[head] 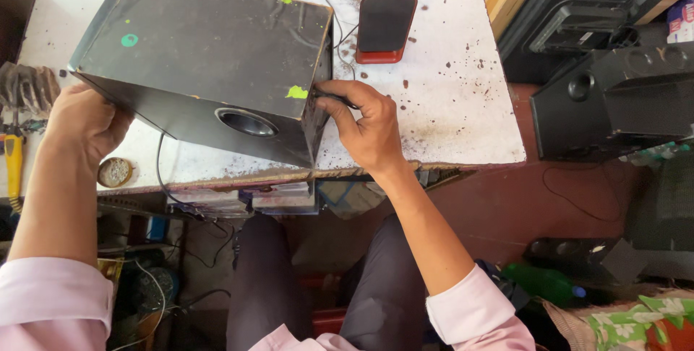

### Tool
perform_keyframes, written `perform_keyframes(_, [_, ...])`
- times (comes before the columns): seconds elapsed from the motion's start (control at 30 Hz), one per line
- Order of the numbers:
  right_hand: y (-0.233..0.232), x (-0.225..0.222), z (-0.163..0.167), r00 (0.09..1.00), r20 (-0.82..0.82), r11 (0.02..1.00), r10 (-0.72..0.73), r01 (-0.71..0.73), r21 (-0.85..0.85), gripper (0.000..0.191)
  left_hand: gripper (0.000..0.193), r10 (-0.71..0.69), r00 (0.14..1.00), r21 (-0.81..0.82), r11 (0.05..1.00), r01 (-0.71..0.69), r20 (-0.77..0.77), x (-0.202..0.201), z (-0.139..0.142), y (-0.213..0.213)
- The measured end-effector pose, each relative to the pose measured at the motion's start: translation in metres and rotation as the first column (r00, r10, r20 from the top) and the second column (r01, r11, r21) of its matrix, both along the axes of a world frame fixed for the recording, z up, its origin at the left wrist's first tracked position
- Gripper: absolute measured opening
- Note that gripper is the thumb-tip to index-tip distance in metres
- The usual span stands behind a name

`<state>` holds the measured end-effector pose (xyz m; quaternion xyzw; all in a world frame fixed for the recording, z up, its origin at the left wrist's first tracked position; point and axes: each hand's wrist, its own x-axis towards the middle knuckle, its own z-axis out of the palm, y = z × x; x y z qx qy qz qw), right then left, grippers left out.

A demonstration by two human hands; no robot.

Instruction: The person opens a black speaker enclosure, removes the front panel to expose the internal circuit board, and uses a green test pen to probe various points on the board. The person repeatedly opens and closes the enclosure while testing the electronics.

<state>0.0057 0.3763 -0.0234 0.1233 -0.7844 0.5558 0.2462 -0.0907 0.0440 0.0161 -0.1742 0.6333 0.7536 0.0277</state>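
Note:
A large black speaker box (195, 54) with a round port hole (246, 122) and green paint spots lies tilted on a stained white table (463, 105). My left hand (83, 121) presses against the box's left end. My right hand (365, 125) grips the box's right side, its fingers closed around a black cable or part there. A thin black wire (329, 11) loops from that side across the table.
A small red and black speaker (384, 18) stands behind the box. A small round tin (114, 172) sits near the table's front left corner. Black speaker cabinets (614, 98) stand on the floor at right. Tools lie at far left. My legs are under the table.

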Motion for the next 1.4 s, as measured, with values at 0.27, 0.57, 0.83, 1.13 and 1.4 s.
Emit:
perform_keyframes(0.27, [0.0, -0.001, -0.001, 1.0, -0.012, 1.0, -0.011, 0.011, 0.006, 0.016, 0.021, -0.044, 0.999, -0.048, 0.998, 0.044, -0.006, 0.004, 0.003, 0.001])
perform_keyframes(0.57, [0.0, 0.001, 0.002, 1.0, -0.002, 1.0, -0.009, 0.009, 0.008, 0.015, 0.02, -0.026, 0.998, -0.005, 1.0, 0.026, 0.049, 0.001, 0.002, 0.005])
perform_keyframes(0.83, [0.004, 0.0, 0.008, 1.0, -0.016, 1.0, -0.02, 0.02, 0.014, 0.017, 0.019, 0.013, 0.999, 0.035, 0.999, -0.014, 0.031, 0.001, 0.009, 0.005])
perform_keyframes(1.13, [0.005, -0.002, 0.012, 1.0, -0.021, 0.999, -0.018, 0.018, 0.037, 0.021, 0.017, -0.051, 0.999, 0.089, 0.995, 0.049, 0.014, -0.002, 0.011, 0.01])
perform_keyframes(1.4, [0.004, -0.006, 0.012, 0.999, -0.024, 0.997, -0.041, 0.043, 0.06, 0.019, 0.013, -0.054, 0.996, -0.005, 0.998, 0.055, 0.076, -0.003, 0.011, 0.012])
